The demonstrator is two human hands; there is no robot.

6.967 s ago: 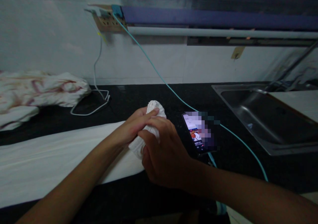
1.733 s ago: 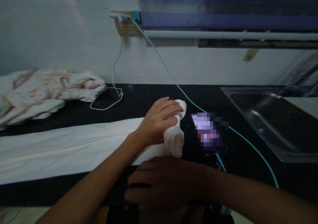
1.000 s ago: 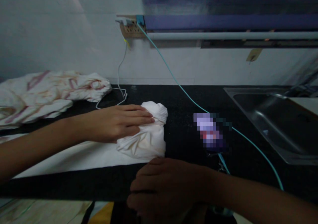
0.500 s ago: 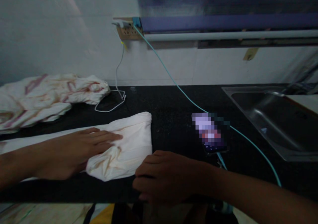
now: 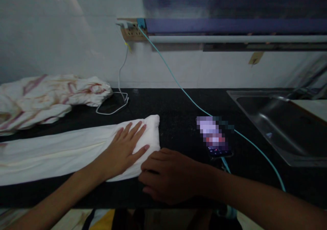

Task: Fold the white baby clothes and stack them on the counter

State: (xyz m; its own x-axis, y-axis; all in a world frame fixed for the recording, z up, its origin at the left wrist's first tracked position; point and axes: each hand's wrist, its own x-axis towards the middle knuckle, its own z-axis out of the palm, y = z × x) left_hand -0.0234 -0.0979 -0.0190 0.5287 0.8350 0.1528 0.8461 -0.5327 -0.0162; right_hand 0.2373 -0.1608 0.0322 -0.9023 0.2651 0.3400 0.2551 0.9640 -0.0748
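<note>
Two hands | left hand (image 5: 122, 151) flat on white cloth (image 5: 76, 148) | right hand (image 5: 166, 179) curled, grip unclear

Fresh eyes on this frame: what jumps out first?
The long white cloth stretched across the black countertop, with the left hand pressed flat on its right end and the right hand curled at the counter's front edge beside it. Next, the lit phone to the right, on a teal cable running up to the wall socket. A steel sink sits far right.
</note>
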